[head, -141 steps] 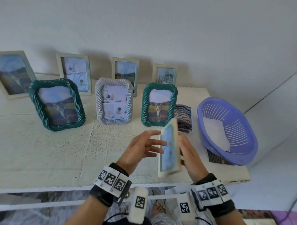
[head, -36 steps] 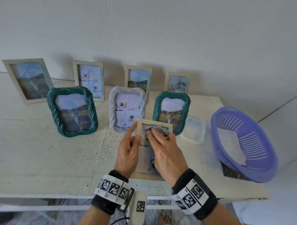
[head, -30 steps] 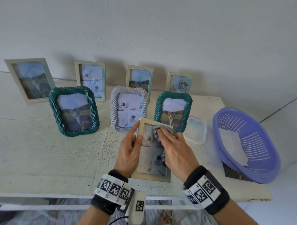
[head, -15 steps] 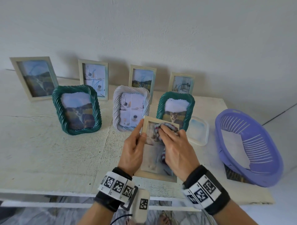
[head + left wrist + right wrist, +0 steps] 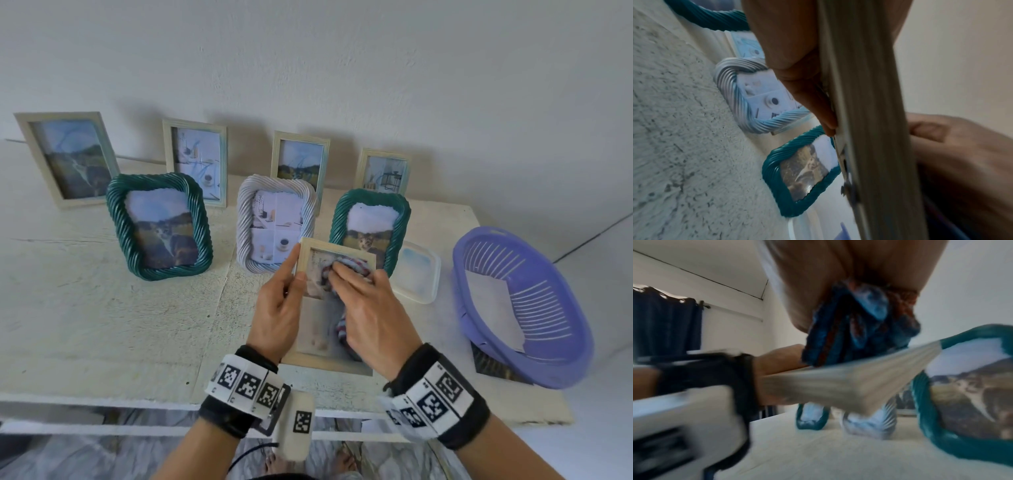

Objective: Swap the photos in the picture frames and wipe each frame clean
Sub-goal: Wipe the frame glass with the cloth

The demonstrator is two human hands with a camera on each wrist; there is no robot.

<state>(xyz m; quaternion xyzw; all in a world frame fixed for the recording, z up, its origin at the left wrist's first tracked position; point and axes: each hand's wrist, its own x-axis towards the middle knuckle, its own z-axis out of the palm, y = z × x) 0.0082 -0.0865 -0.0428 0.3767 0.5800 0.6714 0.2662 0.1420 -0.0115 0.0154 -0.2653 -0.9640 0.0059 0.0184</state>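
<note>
Above the white table (image 5: pixel 102 325), the left hand (image 5: pixel 277 308) grips the wooden frame (image 5: pixel 310 359); beside it, the right hand (image 5: pixel 370 308), fingers flat on the striped cloth (image 5: pixel 352 265), has rubbed upward, wiping underway

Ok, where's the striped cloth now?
Head view: the striped cloth is under the right hand, pressed against the wooden frame the left hand holds.

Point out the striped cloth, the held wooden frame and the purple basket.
striped cloth (image 5: pixel 351 269): head view, bunched part above the right fingers.
held wooden frame (image 5: pixel 337 247): head view, top rail.
purple basket (image 5: pixel 561 371): head view, near rim.
</note>
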